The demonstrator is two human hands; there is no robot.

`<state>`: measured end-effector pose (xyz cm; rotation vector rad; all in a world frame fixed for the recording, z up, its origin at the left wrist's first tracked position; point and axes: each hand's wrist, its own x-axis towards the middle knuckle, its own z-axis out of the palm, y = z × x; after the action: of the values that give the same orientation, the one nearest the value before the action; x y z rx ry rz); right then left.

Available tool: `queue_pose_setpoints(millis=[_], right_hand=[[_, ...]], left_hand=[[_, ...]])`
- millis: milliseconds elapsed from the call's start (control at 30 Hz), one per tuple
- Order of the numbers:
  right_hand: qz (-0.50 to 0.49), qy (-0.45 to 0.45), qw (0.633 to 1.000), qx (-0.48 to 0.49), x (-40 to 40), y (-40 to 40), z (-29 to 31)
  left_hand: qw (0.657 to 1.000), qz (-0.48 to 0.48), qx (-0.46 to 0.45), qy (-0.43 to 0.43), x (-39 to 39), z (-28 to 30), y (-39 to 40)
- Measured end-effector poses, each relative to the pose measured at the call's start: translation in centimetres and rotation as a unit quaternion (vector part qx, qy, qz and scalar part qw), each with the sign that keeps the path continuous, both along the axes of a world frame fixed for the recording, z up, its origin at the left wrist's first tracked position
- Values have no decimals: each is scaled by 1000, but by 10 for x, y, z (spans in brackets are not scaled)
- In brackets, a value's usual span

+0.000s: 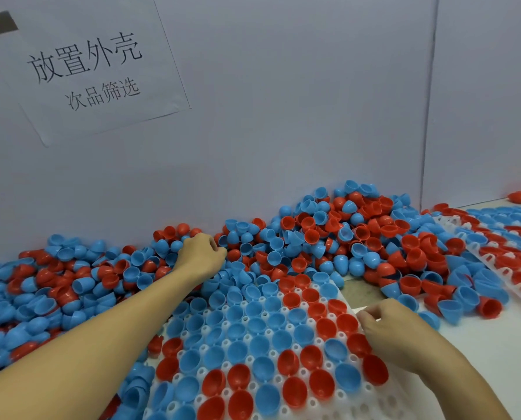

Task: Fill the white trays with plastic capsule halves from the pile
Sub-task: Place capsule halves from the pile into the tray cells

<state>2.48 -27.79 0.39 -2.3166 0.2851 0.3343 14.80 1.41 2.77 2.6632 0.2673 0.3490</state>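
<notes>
Nearest me, my right hand (pixel 395 334) pinches the white tray's (pixel 348 307) edge, fingers curled, while my left hand (pixel 203 253) grips into the capsule-half pile (pixel 329 237); a jerk could, I judge, spill seated halves.

Even, soft, cool-tinted light is cast from above; only faint shadows are seen. Small glints are caught on glossy surfaces. Wide-angle bending and slight softness are noticed towards the frame's edges.
</notes>
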Motion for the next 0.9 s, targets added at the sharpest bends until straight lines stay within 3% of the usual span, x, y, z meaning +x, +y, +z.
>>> queue_pose_setpoints(millis=[233, 367, 500, 567, 667, 900], right_hand=[[-7, 50, 999, 3, 0, -13, 4], [-3, 44, 998, -34, 0, -19, 2], [1, 45, 998, -47, 1, -19, 3], [1, 43, 998, -51, 1, -18, 5], [7, 45, 997, -62, 2, -17, 7], [9, 59, 996, -64, 3, -15, 6]], left_hand=[[999, 25, 36, 5, 1, -1, 4], [989, 61, 71, 114, 8, -4, 2], [972, 37, 52, 228, 21, -13, 5], [959, 33, 87, 266, 27, -19, 6], [958, 46, 132, 251, 32, -27, 8], [965, 69, 127, 220, 38, -42, 8]])
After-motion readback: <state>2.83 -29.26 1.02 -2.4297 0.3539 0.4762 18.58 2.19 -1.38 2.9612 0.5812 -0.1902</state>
